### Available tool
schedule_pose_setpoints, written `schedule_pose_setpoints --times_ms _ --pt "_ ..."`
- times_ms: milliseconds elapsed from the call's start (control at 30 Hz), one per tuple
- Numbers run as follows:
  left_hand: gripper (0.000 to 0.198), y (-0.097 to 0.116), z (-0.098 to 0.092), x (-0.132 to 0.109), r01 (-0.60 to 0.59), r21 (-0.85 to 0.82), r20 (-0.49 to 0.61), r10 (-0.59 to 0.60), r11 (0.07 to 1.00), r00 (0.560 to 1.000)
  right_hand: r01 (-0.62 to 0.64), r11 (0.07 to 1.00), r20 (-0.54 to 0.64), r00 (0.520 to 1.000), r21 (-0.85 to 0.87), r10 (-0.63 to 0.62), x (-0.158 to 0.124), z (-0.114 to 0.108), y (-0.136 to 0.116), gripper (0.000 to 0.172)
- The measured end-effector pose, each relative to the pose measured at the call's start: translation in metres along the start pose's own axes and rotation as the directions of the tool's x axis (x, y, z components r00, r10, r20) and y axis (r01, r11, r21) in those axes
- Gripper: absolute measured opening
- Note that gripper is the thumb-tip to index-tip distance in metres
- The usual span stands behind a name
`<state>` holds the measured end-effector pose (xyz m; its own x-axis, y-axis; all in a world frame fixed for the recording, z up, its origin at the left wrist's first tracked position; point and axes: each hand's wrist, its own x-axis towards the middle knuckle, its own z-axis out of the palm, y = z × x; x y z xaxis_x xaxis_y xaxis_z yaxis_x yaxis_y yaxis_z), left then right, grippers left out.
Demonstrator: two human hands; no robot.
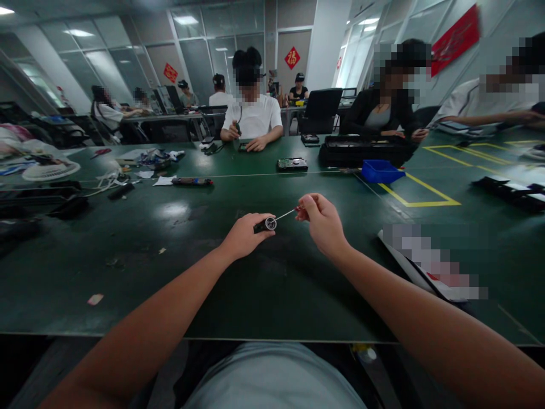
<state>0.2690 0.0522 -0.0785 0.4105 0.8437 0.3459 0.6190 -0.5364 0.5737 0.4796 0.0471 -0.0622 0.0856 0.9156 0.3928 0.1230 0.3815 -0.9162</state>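
My left hand [242, 236] grips a short black cylinder [259, 227], perhaps a flashlight. Its round end with a pale rim [271, 223] faces right; the details inside are too small to make out. My right hand [321, 221] is closed around the reddish handle of a thin screwdriver [284, 215]. The metal shaft slants down to the left, and its tip reaches the cylinder's round end. Whether the tip touches anything inside cannot be seen. Both hands are held over the green table [255, 295], near its middle.
A hard drive [292, 164] lies ahead, a blue bin [382, 171] ahead to the right. A multicoloured tool [192, 182] and cables [110, 180] are at left. A white-edged packet [404, 258] sits beside my right forearm. A co-worker [254, 116] works across the table.
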Motion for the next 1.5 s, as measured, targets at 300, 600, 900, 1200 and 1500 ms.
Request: schedule_pose_setpoints --times_ms 300,600,900,1200,1500 --pt "0.037 -0.003 0.001 0.0 0.007 -0.011 -0.028 -0.008 1.0 1.0 0.141 0.965 0.054 0.99 -0.222 -0.132 -0.007 -0.003 -0.014 0.024" --pt "0.037 -0.007 0.003 0.0 0.003 -0.031 -0.04 -0.005 1.0 0.999 0.2 0.904 0.075 0.98 -0.378 -0.186 -0.009 -0.004 -0.018 0.027" --pt "0.038 -0.012 0.003 0.001 0.026 -0.015 -0.062 -0.027 1.0 0.998 0.239 0.922 0.208 0.961 -0.303 -0.181 -0.01 -0.004 -0.017 0.014" --pt "0.038 -0.013 0.003 0.0 0.005 -0.012 -0.064 -0.006 1.0 0.998 0.238 0.891 0.168 0.968 -0.386 -0.186 -0.012 -0.003 -0.016 0.033" --pt "0.037 -0.013 0.003 0.001 0.004 0.003 -0.064 -0.004 1.0 0.998 0.216 0.901 0.186 0.97 -0.377 -0.155 -0.013 -0.003 -0.018 0.029"
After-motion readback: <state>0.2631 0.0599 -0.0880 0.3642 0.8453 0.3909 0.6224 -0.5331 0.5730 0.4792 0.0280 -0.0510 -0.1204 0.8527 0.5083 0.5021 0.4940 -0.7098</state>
